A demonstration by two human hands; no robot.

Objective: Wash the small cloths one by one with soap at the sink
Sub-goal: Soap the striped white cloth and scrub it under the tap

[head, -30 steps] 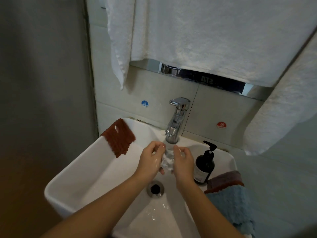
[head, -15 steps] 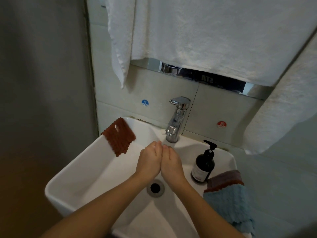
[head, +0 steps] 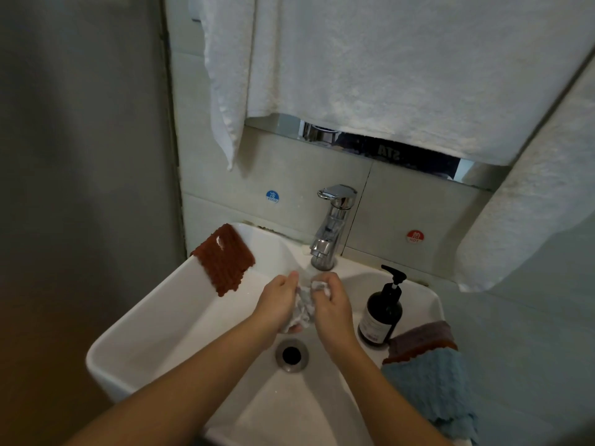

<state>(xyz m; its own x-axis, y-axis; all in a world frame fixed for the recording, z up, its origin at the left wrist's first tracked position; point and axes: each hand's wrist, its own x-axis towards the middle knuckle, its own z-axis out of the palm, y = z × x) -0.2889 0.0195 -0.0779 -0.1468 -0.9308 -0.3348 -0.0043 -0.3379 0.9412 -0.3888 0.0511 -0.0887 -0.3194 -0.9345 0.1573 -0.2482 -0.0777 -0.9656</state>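
Note:
A small pale grey cloth (head: 304, 304) is bunched between my two hands under the chrome tap (head: 331, 230), above the white sink (head: 180, 320). My left hand (head: 278, 300) grips its left side and my right hand (head: 331, 304) pinches its right side, fingers curled into the fabric. A rust-red cloth (head: 223, 259) hangs over the sink's back left rim. A stack of cloths, blue (head: 431, 387) on top of reddish and mauve ones (head: 421, 338), lies on the right rim. A dark soap pump bottle (head: 381, 310) stands beside the stack.
The drain (head: 291, 355) sits just below my hands. Large white towels (head: 386, 69) hang above the tap, and another (head: 528, 220) hangs at the right. A grey wall closes the left side. Cold and hot stickers mark the tiles.
Half a second ago my hands were pressed together with the cloth hidden between them. They have since parted a little and the crumpled grey cloth shows again between them.

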